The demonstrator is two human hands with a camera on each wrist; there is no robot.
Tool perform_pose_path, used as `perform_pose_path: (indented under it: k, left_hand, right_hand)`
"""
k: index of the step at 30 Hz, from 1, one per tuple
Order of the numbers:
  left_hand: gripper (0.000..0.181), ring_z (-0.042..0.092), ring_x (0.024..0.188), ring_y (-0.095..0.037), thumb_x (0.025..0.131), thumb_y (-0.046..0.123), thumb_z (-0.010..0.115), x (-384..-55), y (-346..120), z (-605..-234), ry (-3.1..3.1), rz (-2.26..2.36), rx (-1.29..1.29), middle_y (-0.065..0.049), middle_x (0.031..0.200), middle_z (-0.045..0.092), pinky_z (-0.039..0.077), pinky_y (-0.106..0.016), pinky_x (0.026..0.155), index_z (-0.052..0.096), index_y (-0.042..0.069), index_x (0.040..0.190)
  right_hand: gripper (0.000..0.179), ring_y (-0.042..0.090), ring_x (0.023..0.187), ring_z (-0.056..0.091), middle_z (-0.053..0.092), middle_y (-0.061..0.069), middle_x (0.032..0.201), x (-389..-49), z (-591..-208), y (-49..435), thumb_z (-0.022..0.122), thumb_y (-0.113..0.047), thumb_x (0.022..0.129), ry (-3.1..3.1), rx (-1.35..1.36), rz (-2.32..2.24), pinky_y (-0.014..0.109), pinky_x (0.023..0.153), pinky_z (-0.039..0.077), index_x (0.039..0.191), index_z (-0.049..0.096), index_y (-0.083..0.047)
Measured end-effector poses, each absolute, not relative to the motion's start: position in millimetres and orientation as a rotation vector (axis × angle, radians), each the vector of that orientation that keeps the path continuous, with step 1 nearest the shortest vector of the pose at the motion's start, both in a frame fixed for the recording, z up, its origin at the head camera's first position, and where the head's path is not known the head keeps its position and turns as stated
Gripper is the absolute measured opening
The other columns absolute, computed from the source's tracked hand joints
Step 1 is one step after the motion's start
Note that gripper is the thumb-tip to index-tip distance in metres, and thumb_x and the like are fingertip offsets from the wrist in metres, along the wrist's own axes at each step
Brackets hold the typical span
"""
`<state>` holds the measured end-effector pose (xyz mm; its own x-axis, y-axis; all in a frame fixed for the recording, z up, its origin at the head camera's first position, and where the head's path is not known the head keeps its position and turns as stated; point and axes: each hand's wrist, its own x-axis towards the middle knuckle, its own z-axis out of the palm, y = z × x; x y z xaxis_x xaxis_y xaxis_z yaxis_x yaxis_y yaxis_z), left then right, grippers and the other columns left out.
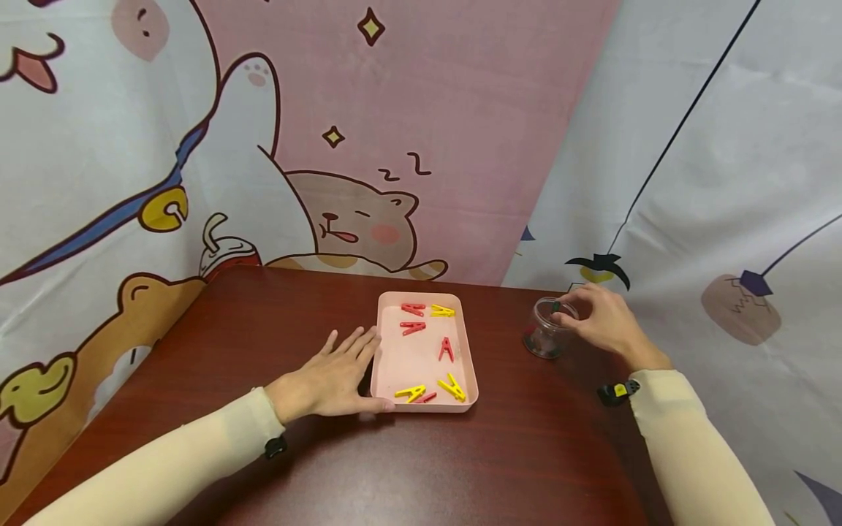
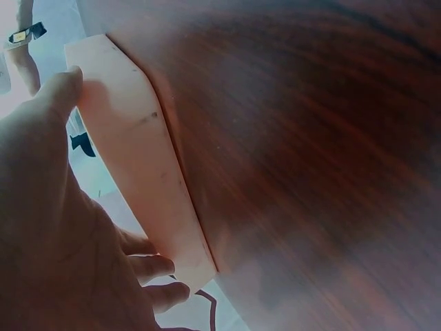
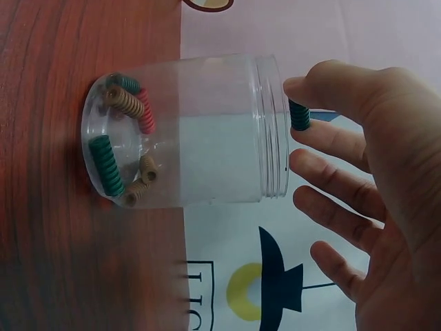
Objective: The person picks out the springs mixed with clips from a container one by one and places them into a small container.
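My right hand [image 1: 608, 321] pinches a green coil spring [image 3: 300, 116] between thumb and index finger, right at the mouth of a clear plastic jar [image 3: 220, 131]. The other fingers spread loosely beside the rim. Inside the jar, at its bottom, lie a larger green spring [image 3: 106, 165], a red spring [image 3: 146, 112] and several brown ones. With fingers spread, my left hand [image 1: 335, 376] rests against the left side of a pink tray [image 1: 421, 408], thumb at its near corner. In the tray lie several red clips [image 1: 412, 328] and yellow clips [image 1: 452, 387].
The jar stands to the right of the tray on the dark brown wooden table [image 1: 500, 467]. A cartoon-printed cloth [image 1: 460, 146] hangs behind the table and along its sides, close behind the jar.
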<state>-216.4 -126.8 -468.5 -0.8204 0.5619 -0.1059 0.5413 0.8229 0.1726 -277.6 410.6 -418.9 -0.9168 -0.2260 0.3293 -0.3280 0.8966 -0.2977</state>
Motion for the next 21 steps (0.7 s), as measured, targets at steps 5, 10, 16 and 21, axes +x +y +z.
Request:
perform_pose_path:
  k: [5,10,16,21]
  left_hand:
    - [0.134,0.019,0.184,-0.043,0.096,0.099,0.058,-216.0,-126.8,-468.4,2.857,0.200,0.868,-0.016,0.197,0.016,0.016,-0.077,0.144,0.022,0.006,0.187]
    - [0.134,0.019,0.184,-0.043,0.096,0.098,0.058,-216.3,-126.3,-469.0,2.857,0.207,0.873,-0.016,0.197,0.016,0.016,-0.078,0.144,0.022,0.005,0.187]
    - [0.135,0.020,0.184,-0.043,0.096,0.098,0.059,-215.9,-126.4,-467.9,2.855,0.215,0.871,-0.017,0.197,0.017,0.016,-0.078,0.144,0.023,0.004,0.186]
    - [0.135,0.021,0.184,-0.042,0.096,0.099,0.058,-215.6,-126.3,-467.6,2.856,0.217,0.867,-0.016,0.197,0.018,0.017,-0.078,0.144,0.023,0.004,0.186]
  right_hand:
    - [0.038,0.060,0.147,0.062,0.072,0.030,0.150,-277.0,-421.4,411.4,0.092,-0.034,0.101,-2.779,0.402,0.516,0.085,0.118,0.048,0.129,0.087,-0.010]
    - [0.044,0.056,0.139,0.067,0.075,0.026,0.143,-276.3,-422.7,411.6,0.094,-0.036,0.100,-2.750,0.422,0.530,0.082,0.113,0.052,0.135,0.085,-0.011]
    - [0.062,0.058,0.152,0.055,0.064,0.031,0.160,-274.9,-422.4,412.3,0.093,-0.046,0.100,-2.781,0.381,0.560,0.087,0.119,0.043,0.149,0.079,-0.012]
    - [0.065,0.058,0.153,0.053,0.061,0.030,0.162,-275.8,-424.4,415.0,0.092,-0.050,0.100,-2.790,0.362,0.568,0.087,0.120,0.041,0.151,0.077,-0.013]
